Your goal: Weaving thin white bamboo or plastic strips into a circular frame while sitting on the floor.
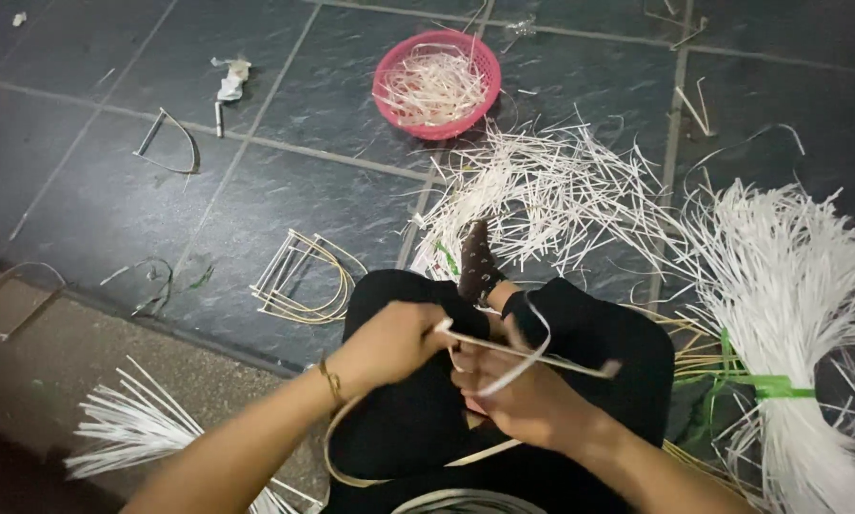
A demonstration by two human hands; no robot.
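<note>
My left hand (389,341) pinches the end of a thin white strip (527,357) above my lap. That strip loops over my right hand (518,398), which grips it together with a tan curved cane frame (337,457) bending down to the left. Both hands meet over my black trousers (599,333). A gold bracelet sits on my left wrist. My socked foot (475,266) points away on the floor ahead.
A pink basket (475,59) of white strip offcuts stands on the dark tiles ahead. Cut white strips (551,190) litter the floor in front. A big white strip bundle (799,286) with a green tie lies right. Bent cane frames (304,281) lie left; more white strips (132,424) lower left.
</note>
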